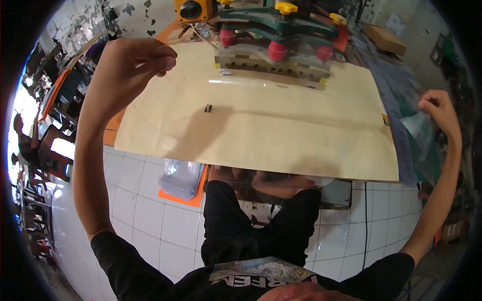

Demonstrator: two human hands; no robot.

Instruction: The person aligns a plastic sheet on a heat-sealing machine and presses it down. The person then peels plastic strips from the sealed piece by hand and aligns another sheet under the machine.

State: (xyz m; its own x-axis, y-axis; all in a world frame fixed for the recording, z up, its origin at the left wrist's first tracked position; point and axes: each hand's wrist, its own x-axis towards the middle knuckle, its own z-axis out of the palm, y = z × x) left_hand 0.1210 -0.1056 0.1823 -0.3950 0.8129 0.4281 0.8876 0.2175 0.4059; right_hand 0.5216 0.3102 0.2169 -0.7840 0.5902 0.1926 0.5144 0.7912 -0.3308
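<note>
My left hand (142, 61) is raised over the left far part of a cream-coloured board (291, 145). Its thumb and fingers are pinched together, and whatever they hold, if anything, cannot be made out. Out past the board's right edge, my right hand (442, 111) pinches a piece of clear plastic film (415, 124) that hangs below the fingers. Glossy streaks on the board's far part and along its near edge look like more clear film, but its outline is hard to follow. A small dark metal piece (208, 108) sits on the board.
Behind the board stands a press-like machine with a green frame (306, 27), red cylinders (277, 51) and yellow knobs (286, 7). A yellow box with a black dial (191, 9) is beside it. Below the near edge lies a stack of clear plastic bags (181, 179). A cardboard box (385, 40) sits far right.
</note>
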